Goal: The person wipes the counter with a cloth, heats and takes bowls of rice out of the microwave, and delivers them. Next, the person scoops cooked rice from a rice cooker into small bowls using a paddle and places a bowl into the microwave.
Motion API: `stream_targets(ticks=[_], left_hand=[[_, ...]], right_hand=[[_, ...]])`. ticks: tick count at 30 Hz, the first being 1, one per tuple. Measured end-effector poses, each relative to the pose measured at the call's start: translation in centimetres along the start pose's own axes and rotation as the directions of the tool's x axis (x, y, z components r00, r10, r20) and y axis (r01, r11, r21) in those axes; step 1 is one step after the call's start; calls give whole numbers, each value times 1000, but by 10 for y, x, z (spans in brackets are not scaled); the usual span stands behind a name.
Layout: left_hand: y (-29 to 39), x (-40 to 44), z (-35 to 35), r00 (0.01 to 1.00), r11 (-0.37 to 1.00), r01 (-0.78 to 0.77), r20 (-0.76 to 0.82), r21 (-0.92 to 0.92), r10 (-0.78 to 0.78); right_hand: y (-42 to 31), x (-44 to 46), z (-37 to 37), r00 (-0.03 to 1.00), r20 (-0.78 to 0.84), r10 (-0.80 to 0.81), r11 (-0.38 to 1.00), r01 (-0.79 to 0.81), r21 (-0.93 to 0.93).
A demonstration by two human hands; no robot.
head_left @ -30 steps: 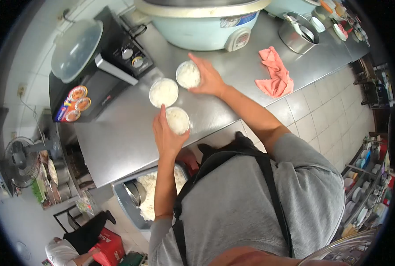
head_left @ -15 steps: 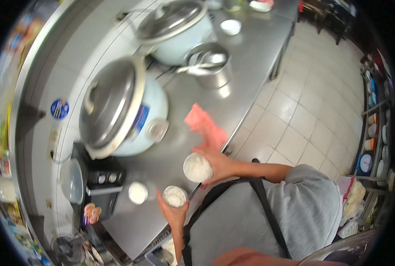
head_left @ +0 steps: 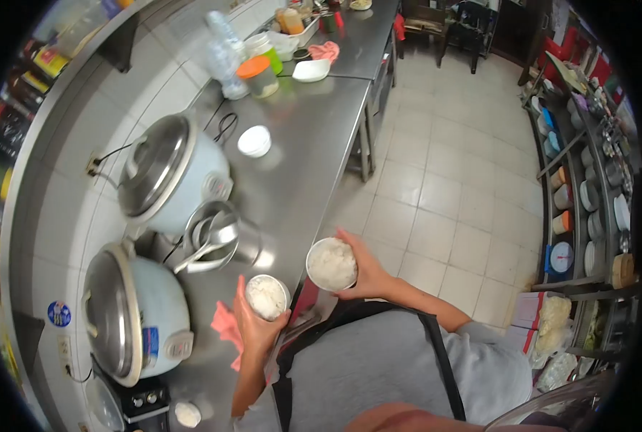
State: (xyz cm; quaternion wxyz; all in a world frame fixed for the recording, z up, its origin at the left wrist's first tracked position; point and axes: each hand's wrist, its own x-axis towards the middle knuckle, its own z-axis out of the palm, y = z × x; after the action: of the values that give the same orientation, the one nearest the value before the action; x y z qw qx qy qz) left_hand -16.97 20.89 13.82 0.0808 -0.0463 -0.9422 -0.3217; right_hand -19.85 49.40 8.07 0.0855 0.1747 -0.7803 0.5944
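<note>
My left hand (head_left: 254, 325) is wrapped round a white bowl of rice (head_left: 267, 297), held up over the edge of the steel counter. In my right hand (head_left: 364, 270) is a second, slightly larger-looking bowl of rice (head_left: 331, 264), gripped from its right side beyond the counter edge. Both bowls are upright and filled with white rice. A pink cloth (head_left: 227, 327) lies on the counter beside my left wrist. Farther down, a third white bowl with rice (head_left: 187, 414) stands near the bottom of the view.
Two rice cookers (head_left: 144, 324) with metal lids line the wall. Beside them stands a steel pot (head_left: 213, 234) with ladles. White bowls (head_left: 254, 141), an orange-lidded container (head_left: 257, 75) and a white dish (head_left: 311, 70) are farther along the counter (head_left: 292, 151). Shelves (head_left: 580, 194) run along the right.
My view has turned and moved along the counter toward its far end. Both bowls are carried along in my hands, away from the third bowl and past the pink cloth.
</note>
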Motion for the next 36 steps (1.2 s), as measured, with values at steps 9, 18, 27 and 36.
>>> stream_targets(ticks=[9, 18, 27, 36], left_hand=[[71, 234, 139, 986, 980, -118, 99, -162, 135], [204, 479, 278, 904, 903, -346, 167, -255, 393], [352, 682, 443, 864, 861, -429, 154, -274, 479], [433, 870, 553, 933, 936, -350, 73, -35, 352]], right_hand=[[97, 103, -196, 908, -401, 120, 971, -192, -145], [169, 137, -375, 644, -759, 94, 891, -395, -224], [287, 199, -596, 375, -927, 20, 827, -528, -196], [409, 381, -825, 551, -834, 36, 862, -439, -252]])
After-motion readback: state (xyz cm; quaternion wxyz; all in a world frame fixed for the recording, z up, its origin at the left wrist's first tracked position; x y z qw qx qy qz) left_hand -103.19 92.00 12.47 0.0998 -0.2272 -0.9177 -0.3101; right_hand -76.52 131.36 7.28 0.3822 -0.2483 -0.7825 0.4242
